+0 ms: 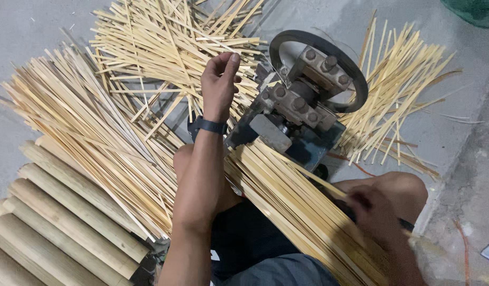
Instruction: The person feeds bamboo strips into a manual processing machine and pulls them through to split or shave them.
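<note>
Landmark: the cast metal machine (303,100) with dark wheel, standing on the floor (22,32).

Far left of the machine, split bamboo halves (59,228) lie side by side. Next, a long heap of bamboo strips (91,132) lies, with loose cut strips (165,42) scattered behind it.

Left hand (219,79), just left of the machine, is raised, fingers (231,59) curled narrowly, pinching nothing that can be made out.

A bundle of strips (292,201) lies across the person's lap, long axis diagonal, its upper end pointing into the machine's near side.

Right hand (374,212), below right of the machine, rests on the bundle's lower part; blurred, grip cannot be determined.

Right of the machine, further strips (398,90) fan across the floor.
</note>
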